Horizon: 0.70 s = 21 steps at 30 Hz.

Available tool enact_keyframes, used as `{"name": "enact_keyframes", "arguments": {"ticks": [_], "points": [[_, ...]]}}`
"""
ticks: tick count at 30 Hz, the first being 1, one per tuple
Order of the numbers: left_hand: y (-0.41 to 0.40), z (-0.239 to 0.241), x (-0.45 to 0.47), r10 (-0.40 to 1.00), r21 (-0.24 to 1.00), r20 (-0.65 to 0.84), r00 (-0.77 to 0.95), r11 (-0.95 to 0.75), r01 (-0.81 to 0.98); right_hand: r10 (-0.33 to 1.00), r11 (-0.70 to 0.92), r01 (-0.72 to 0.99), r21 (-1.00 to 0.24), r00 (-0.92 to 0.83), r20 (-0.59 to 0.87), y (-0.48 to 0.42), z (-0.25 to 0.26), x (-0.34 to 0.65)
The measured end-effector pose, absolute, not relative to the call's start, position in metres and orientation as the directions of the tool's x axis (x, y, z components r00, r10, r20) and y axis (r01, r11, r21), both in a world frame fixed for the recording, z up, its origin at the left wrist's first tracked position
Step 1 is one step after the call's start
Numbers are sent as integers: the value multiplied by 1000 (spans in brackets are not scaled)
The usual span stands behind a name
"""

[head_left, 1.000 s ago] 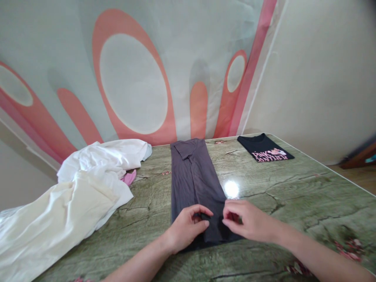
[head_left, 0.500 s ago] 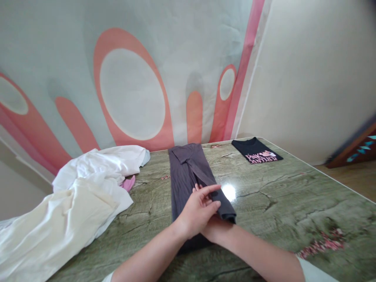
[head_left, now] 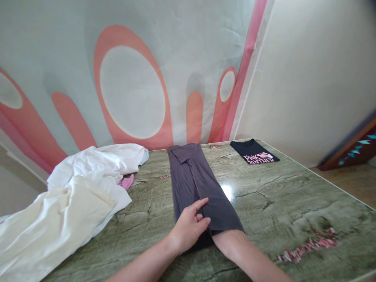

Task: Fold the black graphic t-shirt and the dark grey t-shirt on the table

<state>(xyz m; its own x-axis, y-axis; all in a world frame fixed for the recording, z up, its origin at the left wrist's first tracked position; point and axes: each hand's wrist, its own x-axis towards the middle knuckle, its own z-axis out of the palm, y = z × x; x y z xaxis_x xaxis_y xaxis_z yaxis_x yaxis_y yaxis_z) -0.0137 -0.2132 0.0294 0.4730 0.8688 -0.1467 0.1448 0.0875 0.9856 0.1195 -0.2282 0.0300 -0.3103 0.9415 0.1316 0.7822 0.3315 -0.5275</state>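
A dark grey shirt (head_left: 188, 176) lies folded into a long strip, running from the far table edge towards me. My left hand (head_left: 189, 227) rests at its near part, index finger and thumb apart, touching the fabric beside the folded-over flap. My right hand (head_left: 229, 238) reaches in under the flap at the near right corner. Only the wrist and forearm show; the cloth covers its fingers.
White and cream garments (head_left: 64, 211) are heaped at the left, with a small pink piece (head_left: 127, 182) sticking out. A folded black T-shirt (head_left: 253, 151) with pink lettering lies far right on the wood-patterned table (head_left: 282, 215). A wall (head_left: 182, 58) stands behind.
My right hand has slid under the shirt's flap, which now lies wider and flatter over it. My left hand has drawn slightly nearer to me; the hands no longer overlap.
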Motion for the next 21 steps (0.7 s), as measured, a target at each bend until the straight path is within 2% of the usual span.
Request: {"name": "enact_keyframes", "arguments": {"ticks": [3,6,8,10,12,16,18,21], "points": [[-216,26,-21,878,969,-169,447,65,238,963,246,873,-422,-268,7,-250,26,119],[-219,24,-28,891,935,-195,410,41,353,964,144,959,-244,-192,-185,-269,30,120],[-220,21,-30,888,922,-200,413,28,385,952,160,975,-153,-193,-236,-279,36,126],[-222,17,-30,879,920,-193,437,6,393,939,220,968,-121,-244,-242,-288,44,138],[-224,17,-30,870,916,-180,458,-22,402,923,269,949,-163,-302,-240,-293,54,154],[-223,32,-37,833,879,-171,526,-112,463,884,311,867,-389,-414,-217,-265,74,192],[-217,44,-44,797,848,-202,569,-149,509,864,308,834,-458,-447,-233,-226,78,204],[-196,59,-52,787,768,-215,578,-229,598,919,262,835,-483,-368,-139,-151,70,208]]}}
